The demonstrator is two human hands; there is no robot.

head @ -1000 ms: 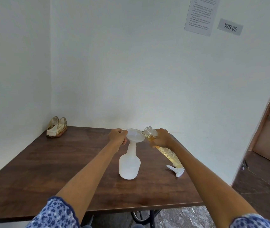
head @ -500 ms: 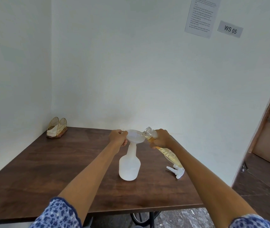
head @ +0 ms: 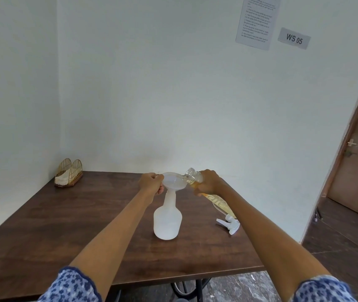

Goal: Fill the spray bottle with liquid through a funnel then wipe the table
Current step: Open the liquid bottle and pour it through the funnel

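A dark wooden table point(head: 69, 227) stands in a white-walled corner. Near its middle sits the translucent white spray bottle point(head: 167, 222), upright, a pale funnel point(head: 173, 182) in its neck. The left hand point(head: 151, 185) grips the funnel's rim. The right hand point(head: 208, 182) grasps a tilted clear bottle of amber liquid point(head: 217, 201), mouth over the funnel. The detached spray head point(head: 229, 224) lies beside it; a gold napkin holder point(head: 69, 173) sits far left.

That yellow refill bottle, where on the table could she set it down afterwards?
Bare wood lies between the napkin holder and the spray bottle, and along the table's near edge. Right of the spray bottle it is tighter: the spray nozzle lies there.
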